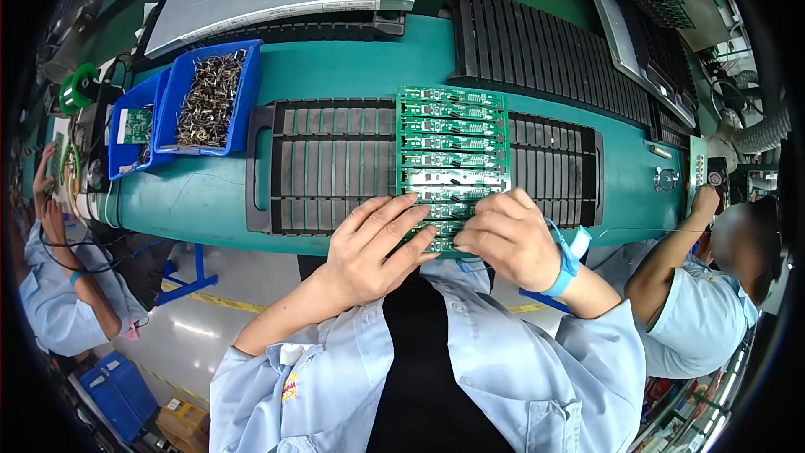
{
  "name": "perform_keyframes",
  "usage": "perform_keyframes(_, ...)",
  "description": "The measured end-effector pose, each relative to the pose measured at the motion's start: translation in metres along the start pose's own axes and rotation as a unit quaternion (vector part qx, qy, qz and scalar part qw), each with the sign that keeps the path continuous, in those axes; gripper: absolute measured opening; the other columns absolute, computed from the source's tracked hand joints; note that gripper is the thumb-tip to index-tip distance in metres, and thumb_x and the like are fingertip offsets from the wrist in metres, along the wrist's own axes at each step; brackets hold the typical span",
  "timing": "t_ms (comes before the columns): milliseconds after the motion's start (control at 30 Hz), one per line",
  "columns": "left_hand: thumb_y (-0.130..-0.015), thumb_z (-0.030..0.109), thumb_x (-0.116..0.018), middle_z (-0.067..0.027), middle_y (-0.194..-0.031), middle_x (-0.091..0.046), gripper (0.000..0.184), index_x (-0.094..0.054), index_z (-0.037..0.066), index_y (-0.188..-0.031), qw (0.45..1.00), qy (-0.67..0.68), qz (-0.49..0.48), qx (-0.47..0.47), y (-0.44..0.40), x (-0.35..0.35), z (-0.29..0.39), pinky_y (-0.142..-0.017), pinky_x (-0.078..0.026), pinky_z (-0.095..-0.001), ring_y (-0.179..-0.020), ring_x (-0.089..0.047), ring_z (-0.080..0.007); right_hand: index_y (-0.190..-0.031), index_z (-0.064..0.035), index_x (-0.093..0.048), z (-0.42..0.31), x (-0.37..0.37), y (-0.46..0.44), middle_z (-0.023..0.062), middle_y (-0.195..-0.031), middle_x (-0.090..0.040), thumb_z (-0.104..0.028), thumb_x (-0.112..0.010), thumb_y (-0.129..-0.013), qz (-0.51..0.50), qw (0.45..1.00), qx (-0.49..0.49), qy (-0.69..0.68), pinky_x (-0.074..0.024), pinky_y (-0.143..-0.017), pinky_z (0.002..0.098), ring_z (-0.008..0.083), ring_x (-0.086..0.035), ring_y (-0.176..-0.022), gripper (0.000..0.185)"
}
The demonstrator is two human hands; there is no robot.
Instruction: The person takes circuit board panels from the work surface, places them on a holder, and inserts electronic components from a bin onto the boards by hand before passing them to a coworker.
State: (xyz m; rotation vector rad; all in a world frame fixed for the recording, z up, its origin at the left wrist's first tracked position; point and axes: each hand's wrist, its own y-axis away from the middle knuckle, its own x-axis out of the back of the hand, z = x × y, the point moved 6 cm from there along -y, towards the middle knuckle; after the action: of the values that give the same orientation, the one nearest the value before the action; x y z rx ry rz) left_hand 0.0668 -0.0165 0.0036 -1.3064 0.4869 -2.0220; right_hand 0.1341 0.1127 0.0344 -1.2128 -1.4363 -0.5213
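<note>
A green circuit board panel [453, 143], made of several narrow boards in rows, lies across a black slotted rack [323, 169]. My left hand [373, 247] rests at the panel's lower left, fingers apart and fingertips touching the boards. At the lower right of the panel, my right hand [507, 235] has its fingers curled together in a pinch against the boards. Whatever is between those fingertips, if anything, is hidden. A blue wrist strap [563, 275] circles my right wrist. Both hands partly cover the lowest boards.
A blue bin [165, 122] of small metal parts stands left, beside another blue bin [115, 149] holding a green board. More black racks [545, 54] stand behind on the green table [335, 63]. Co-workers sit at left [71, 285] and right [696, 310].
</note>
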Motion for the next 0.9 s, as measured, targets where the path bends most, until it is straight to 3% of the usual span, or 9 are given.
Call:
perform_keyframes(133, -0.076, 0.018, -0.071, -0.0103, -0.106, -0.066, 0.022, -0.065, 0.008, -0.095, 1.000, 0.003, 0.003, 0.005, 0.000, 0.000, 0.000, -0.087, -0.049, -0.0385, -0.105, -0.063, -0.0268, -0.087, -0.0073, -0.060, 0.016, -0.005, 0.007, 0.0035, -0.087, -0.054, -0.013, -0.058, -0.077, 0.042, 0.984, -0.141, -0.098, -0.0376, -0.074, 0.0301, 0.0193, -0.050, -0.082, 0.012)
perform_keyframes(333, -0.076, 0.018, -0.072, -0.0100, -0.106, -0.066, 0.023, -0.065, 0.008, -0.095, 1.000, 0.004, 0.004, 0.004, -0.001, 0.000, 0.000, -0.087, -0.049, -0.0383, -0.105, -0.063, -0.0266, -0.085, -0.0066, -0.061, 0.010, 0.001, -0.010, 0.0038, -0.085, -0.054, -0.012, -0.062, -0.077, 0.009, 0.997, -0.075, -0.004, -0.0378, -0.072, 0.0299, 0.0193, -0.050, -0.080, 0.009)
perform_keyframes(467, -0.076, 0.019, -0.071, -0.0099, -0.105, -0.066, 0.022, -0.065, 0.008, -0.094, 1.000, -0.004, 0.001, 0.012, -0.002, 0.000, 0.001, -0.087, -0.049, -0.0381, -0.104, -0.063, -0.0261, -0.084, -0.0062, -0.061, 0.007, 0.003, -0.015, 0.0038, -0.084, -0.053, -0.011, -0.063, -0.077, -0.031, 0.999, 0.021, 0.039, -0.0377, -0.070, 0.0302, 0.0194, -0.049, -0.077, 0.009)
perform_keyframes(500, -0.076, 0.019, -0.071, -0.0099, -0.105, -0.066, 0.022, -0.065, 0.008, -0.094, 1.000, -0.004, 0.001, 0.011, -0.002, 0.000, 0.001, -0.087, -0.049, -0.0381, -0.104, -0.063, -0.0261, -0.084, -0.0062, -0.061, 0.007, 0.004, -0.013, 0.0038, -0.084, -0.053, -0.011, -0.063, -0.077, -0.031, 0.999, 0.020, 0.040, -0.0377, -0.070, 0.0302, 0.0194, -0.049, -0.077, 0.009)
perform_keyframes(633, -0.076, 0.019, -0.071, -0.0099, -0.105, -0.066, 0.021, -0.065, 0.008, -0.093, 1.000, 0.001, 0.010, 0.010, 0.000, 0.000, 0.000, -0.086, -0.048, -0.0376, -0.104, -0.063, -0.0256, -0.084, -0.0073, -0.064, 0.033, 0.003, -0.002, 0.0027, -0.083, -0.056, -0.009, -0.065, -0.075, 0.017, 0.976, -0.173, -0.131, -0.0383, -0.074, 0.0304, 0.0194, -0.052, -0.082, 0.010)
perform_keyframes(833, -0.077, 0.019, -0.071, -0.0099, -0.105, -0.066, 0.020, -0.065, 0.008, -0.093, 1.000, 0.000, 0.007, 0.004, 0.000, -0.001, -0.001, -0.086, -0.048, -0.0374, -0.104, -0.063, -0.0255, -0.085, -0.0070, -0.065, 0.028, -0.004, -0.007, 0.0024, -0.081, -0.056, -0.010, -0.066, -0.074, 0.020, 0.982, -0.169, -0.079, -0.0385, -0.074, 0.0306, 0.0193, -0.052, -0.082, 0.011)
perform_keyframes(900, -0.077, 0.019, -0.071, -0.0099, -0.105, -0.066, 0.020, -0.065, 0.008, -0.093, 1.000, 0.001, 0.005, 0.005, -0.001, 0.000, -0.001, -0.086, -0.048, -0.0374, -0.104, -0.063, -0.0255, -0.084, -0.0068, -0.065, 0.020, -0.002, -0.014, 0.0023, -0.081, -0.056, -0.008, -0.067, -0.074, 0.001, 0.997, -0.074, 0.001, -0.0385, -0.074, 0.0306, 0.0192, -0.051, -0.081, 0.010)
